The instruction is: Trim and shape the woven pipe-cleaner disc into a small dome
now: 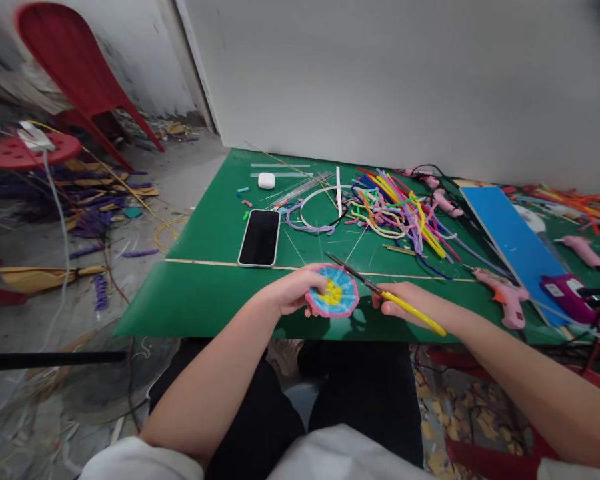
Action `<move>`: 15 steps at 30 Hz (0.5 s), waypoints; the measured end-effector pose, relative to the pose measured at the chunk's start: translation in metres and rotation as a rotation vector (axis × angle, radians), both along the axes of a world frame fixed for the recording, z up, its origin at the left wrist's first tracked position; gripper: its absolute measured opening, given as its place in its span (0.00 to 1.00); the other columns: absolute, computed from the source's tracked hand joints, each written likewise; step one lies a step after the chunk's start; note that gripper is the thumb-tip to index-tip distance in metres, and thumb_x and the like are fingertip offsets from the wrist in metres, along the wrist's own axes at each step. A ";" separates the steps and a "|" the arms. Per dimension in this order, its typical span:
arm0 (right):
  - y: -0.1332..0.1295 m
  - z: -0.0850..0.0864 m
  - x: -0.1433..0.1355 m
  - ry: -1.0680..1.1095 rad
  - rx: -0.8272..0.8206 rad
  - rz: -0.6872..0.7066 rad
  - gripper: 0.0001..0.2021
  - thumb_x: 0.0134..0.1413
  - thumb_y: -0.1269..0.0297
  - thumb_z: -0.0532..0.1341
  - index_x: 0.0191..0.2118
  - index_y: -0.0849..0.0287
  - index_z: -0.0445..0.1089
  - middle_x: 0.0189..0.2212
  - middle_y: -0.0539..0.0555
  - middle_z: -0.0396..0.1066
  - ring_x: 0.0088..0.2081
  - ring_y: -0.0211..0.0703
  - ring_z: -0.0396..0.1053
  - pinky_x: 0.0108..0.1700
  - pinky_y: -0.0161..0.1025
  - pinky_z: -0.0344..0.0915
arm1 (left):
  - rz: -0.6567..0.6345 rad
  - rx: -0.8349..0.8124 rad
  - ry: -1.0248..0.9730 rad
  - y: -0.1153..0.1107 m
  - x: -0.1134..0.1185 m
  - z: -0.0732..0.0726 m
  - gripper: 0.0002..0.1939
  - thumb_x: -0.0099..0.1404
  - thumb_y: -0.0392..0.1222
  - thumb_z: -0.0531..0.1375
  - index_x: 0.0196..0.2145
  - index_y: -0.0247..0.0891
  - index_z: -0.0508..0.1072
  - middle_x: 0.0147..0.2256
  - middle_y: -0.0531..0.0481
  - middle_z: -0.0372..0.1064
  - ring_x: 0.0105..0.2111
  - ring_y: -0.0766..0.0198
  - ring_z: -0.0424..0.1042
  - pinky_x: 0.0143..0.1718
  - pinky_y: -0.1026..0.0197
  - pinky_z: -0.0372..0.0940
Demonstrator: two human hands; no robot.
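Observation:
My left hand (305,288) grips the left side of a round craft piece (346,293), with a yellow centre, a blue ring and a pink edge. The thumb lies on top near the yellow middle. Close to its right side, my right hand (397,299) is closed on scissors with yellow handles (414,312). Their dark blades (351,270) point up and left over the upper right edge of the piece; whether they touch it I cannot tell. Both hands are just above the front part of the green table (205,293).
A phone (260,239) and a white earbud case (267,181) lie on the left. Behind my hands are coloured pipe cleaners (400,210) and clear sticks. Glue guns (505,297), a blue board (517,247) and a purple item (570,297) sit on the right.

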State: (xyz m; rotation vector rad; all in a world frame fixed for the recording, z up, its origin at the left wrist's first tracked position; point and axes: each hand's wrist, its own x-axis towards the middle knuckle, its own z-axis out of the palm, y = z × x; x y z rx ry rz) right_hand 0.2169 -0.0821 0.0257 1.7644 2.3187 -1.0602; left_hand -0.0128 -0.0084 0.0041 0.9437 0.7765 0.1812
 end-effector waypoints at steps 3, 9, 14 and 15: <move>0.000 -0.001 0.001 -0.009 0.003 -0.005 0.38 0.41 0.29 0.37 0.32 0.60 0.65 0.24 0.55 0.67 0.25 0.43 0.63 0.28 0.37 0.57 | -0.003 -0.006 -0.008 0.000 0.000 -0.001 0.29 0.48 0.30 0.52 0.50 0.36 0.61 0.20 0.51 0.69 0.11 0.68 0.64 0.06 0.71 0.56; -0.001 -0.001 0.002 -0.011 -0.002 -0.011 0.36 0.42 0.30 0.38 0.31 0.59 0.64 0.24 0.55 0.67 0.25 0.42 0.62 0.28 0.36 0.57 | -0.018 -0.005 -0.009 0.001 0.000 -0.003 0.29 0.48 0.31 0.51 0.51 0.36 0.60 0.19 0.52 0.68 0.10 0.68 0.63 0.06 0.71 0.56; 0.000 0.003 -0.001 -0.017 0.005 -0.009 0.38 0.41 0.29 0.38 0.31 0.60 0.65 0.24 0.55 0.66 0.24 0.43 0.62 0.27 0.37 0.57 | -0.016 -0.009 -0.012 0.001 -0.001 -0.002 0.29 0.48 0.31 0.52 0.51 0.37 0.60 0.21 0.52 0.69 0.10 0.69 0.64 0.06 0.71 0.56; 0.000 0.003 -0.002 -0.016 0.006 -0.007 0.38 0.40 0.29 0.38 0.31 0.60 0.65 0.24 0.55 0.66 0.24 0.43 0.62 0.27 0.37 0.57 | -0.020 -0.009 -0.011 0.001 -0.001 -0.002 0.29 0.48 0.31 0.52 0.51 0.37 0.60 0.21 0.51 0.69 0.10 0.69 0.64 0.06 0.71 0.56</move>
